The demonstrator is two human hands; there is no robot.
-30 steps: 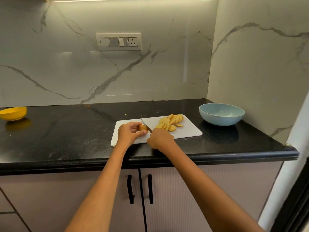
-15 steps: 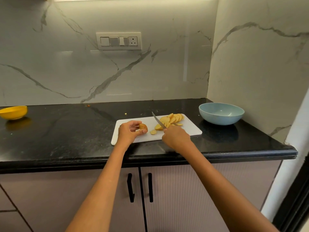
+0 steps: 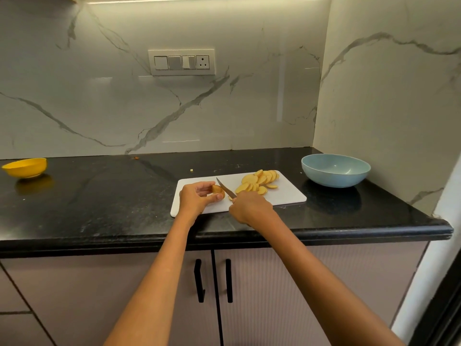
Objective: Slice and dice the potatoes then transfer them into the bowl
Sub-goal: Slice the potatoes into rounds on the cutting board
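On the white cutting board (image 3: 287, 196) my left hand (image 3: 195, 198) pinches the small remaining end of a potato (image 3: 217, 189). My right hand (image 3: 249, 207) grips a knife (image 3: 225, 188), whose blade lies right beside the potato end, tip pointing away from me. A pile of round potato slices (image 3: 260, 181) lies on the far right part of the board. One small slice lies just in front of my right hand's knuckles. A light blue bowl (image 3: 335, 169), with nothing visible inside, stands on the counter to the right of the board.
The black stone counter (image 3: 99, 196) runs along a marble wall, with a corner wall behind the blue bowl. A yellow bowl (image 3: 26, 167) sits at the far left. A tiny potato scrap (image 3: 191, 170) lies behind the board. Cabinet doors with black handles (image 3: 214, 280) are below.
The knife had swung right toward the slice pile half a second ago; it is now back against the potato end in my left hand. My right hand moved left.
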